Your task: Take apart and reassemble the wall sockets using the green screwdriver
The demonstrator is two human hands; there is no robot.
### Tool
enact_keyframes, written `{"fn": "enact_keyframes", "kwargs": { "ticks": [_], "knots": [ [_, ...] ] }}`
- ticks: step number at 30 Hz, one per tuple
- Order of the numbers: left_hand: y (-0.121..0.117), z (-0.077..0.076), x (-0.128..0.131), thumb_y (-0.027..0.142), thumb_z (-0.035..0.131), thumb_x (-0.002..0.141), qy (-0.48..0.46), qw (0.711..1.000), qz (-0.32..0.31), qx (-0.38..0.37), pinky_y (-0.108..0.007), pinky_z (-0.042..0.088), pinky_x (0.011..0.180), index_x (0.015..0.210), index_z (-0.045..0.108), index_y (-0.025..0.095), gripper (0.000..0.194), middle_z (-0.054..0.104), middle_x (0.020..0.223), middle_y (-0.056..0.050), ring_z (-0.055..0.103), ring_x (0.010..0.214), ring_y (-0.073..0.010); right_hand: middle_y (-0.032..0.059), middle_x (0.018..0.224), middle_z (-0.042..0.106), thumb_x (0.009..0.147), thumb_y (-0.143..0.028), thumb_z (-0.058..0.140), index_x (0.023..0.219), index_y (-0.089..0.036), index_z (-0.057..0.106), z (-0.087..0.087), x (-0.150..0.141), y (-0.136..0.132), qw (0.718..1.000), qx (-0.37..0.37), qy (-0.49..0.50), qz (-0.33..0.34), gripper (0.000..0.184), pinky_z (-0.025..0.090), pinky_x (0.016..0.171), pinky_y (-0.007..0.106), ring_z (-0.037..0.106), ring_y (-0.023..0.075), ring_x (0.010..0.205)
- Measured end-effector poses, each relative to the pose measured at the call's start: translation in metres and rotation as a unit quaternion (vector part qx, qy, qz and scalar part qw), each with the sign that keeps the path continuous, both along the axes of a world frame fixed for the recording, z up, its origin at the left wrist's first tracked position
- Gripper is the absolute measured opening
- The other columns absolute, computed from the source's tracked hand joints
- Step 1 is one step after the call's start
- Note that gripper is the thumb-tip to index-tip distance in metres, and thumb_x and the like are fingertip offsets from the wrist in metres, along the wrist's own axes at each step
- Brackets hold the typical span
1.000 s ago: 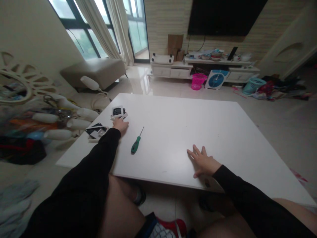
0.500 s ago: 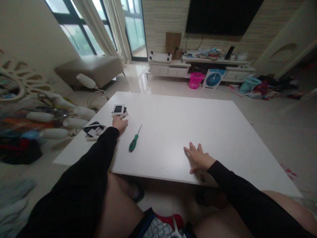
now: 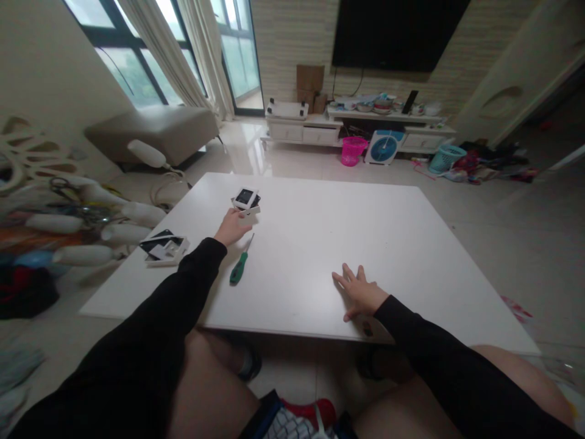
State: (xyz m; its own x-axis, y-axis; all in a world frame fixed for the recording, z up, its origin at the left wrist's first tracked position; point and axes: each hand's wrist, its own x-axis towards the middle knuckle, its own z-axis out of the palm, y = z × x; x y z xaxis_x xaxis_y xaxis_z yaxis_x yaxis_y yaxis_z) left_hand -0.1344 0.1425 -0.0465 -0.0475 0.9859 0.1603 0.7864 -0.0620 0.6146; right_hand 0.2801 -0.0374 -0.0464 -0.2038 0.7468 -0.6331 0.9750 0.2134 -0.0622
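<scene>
My left hand [image 3: 232,227] is at the far left part of the white table [image 3: 301,244], its fingers closed on the near side of a small open white box [image 3: 249,212]. On that box lies a white-framed piece with a dark centre [image 3: 245,197]; its exact kind is unclear. Just nearer than this hand, a green-handled screwdriver [image 3: 239,267] rests with its shaft pointing away from me. My right hand [image 3: 361,292] lies palm down near the front edge, fingers spread, holding nothing.
By the table's left edge sits another open white box [image 3: 167,263] with black and white pieces in it. Several white lamp-like shades [image 3: 82,255] are beyond that edge. Past the table stand a pink basket [image 3: 353,151], a blue-and-white fan [image 3: 384,147] and a grey bench [image 3: 150,131].
My left hand and the small white box have moved to the right across the table, ending beyond the screwdriver's tip. My right hand stays spread in the same place. The view has shifted slightly.
</scene>
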Motion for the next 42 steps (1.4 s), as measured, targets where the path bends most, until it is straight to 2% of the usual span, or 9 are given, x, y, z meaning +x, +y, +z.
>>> {"fn": "enact_keyframes", "kwargs": {
  "ticks": [6, 12, 17, 29, 36, 42],
  "knots": [
    [-0.033, 0.007, 0.036, 0.026, 0.075, 0.071, 0.010, 0.989, -0.142, 0.039, -0.053, 0.043, 0.122, 0.103, 0.060, 0.020, 0.036, 0.058, 0.129, -0.013, 0.059, 0.128, -0.0337, 0.0161, 0.180, -0.011, 0.060, -0.048, 0.101, 0.170, -0.041, 0.010, -0.002, -0.001, 0.002, 1.000, -0.005, -0.003, -0.003, 0.143, 0.038, 0.103, 0.089, -0.005, 0.0686, 0.155],
    [-0.078, 0.002, 0.073, 0.028, 0.071, 0.078, 0.028, 0.957, -0.282, 0.055, -0.056, 0.046, 0.120, 0.115, 0.060, 0.019, 0.039, 0.057, 0.136, -0.014, 0.058, 0.131, -0.0338, 0.0173, 0.180, -0.011, 0.060, -0.047, 0.101, 0.170, -0.038, 0.010, 0.002, -0.003, 0.002, 1.000, -0.009, 0.001, -0.004, 0.144, 0.038, 0.104, 0.089, -0.004, 0.0690, 0.155],
    [-0.105, -0.004, 0.100, 0.021, 0.070, 0.081, 0.026, 0.933, -0.357, 0.033, -0.054, 0.045, 0.122, 0.123, 0.059, 0.016, 0.044, 0.055, 0.141, -0.018, 0.055, 0.137, -0.0335, 0.0176, 0.180, -0.010, 0.060, -0.051, 0.101, 0.170, -0.038, 0.011, 0.002, -0.003, 0.001, 1.000, -0.001, -0.005, 0.004, 0.143, 0.038, 0.103, 0.089, -0.003, 0.0689, 0.155],
    [-0.139, -0.015, 0.128, 0.016, 0.070, 0.081, 0.050, 0.905, -0.421, -0.004, -0.053, 0.045, 0.122, 0.126, 0.058, 0.015, 0.047, 0.055, 0.143, -0.019, 0.053, 0.138, -0.0342, 0.0175, 0.180, -0.013, 0.060, -0.055, 0.099, 0.170, -0.039, 0.003, -0.005, 0.002, 0.002, 1.000, -0.004, -0.002, 0.008, 0.147, 0.037, 0.103, 0.090, -0.006, 0.0701, 0.154],
    [-0.152, -0.016, 0.134, 0.018, 0.069, 0.082, 0.055, 0.895, -0.441, -0.036, -0.055, 0.044, 0.122, 0.129, 0.057, 0.017, 0.049, 0.052, 0.144, -0.019, 0.050, 0.139, -0.0353, 0.0162, 0.180, -0.009, 0.060, -0.053, 0.100, 0.170, -0.041, 0.005, 0.001, -0.001, 0.001, 1.000, 0.004, 0.004, 0.003, 0.146, 0.038, 0.103, 0.090, -0.004, 0.0701, 0.154],
    [-0.159, -0.016, 0.138, 0.015, 0.069, 0.081, 0.064, 0.886, -0.455, -0.060, -0.055, 0.046, 0.119, 0.135, 0.054, 0.017, 0.056, 0.053, 0.142, -0.017, 0.052, 0.137, -0.0349, 0.0170, 0.180, -0.011, 0.060, -0.055, 0.099, 0.169, -0.042, 0.003, -0.005, 0.002, 0.002, 1.000, 0.003, 0.008, 0.006, 0.147, 0.037, 0.102, 0.091, -0.006, 0.0704, 0.154]
  ]
}}
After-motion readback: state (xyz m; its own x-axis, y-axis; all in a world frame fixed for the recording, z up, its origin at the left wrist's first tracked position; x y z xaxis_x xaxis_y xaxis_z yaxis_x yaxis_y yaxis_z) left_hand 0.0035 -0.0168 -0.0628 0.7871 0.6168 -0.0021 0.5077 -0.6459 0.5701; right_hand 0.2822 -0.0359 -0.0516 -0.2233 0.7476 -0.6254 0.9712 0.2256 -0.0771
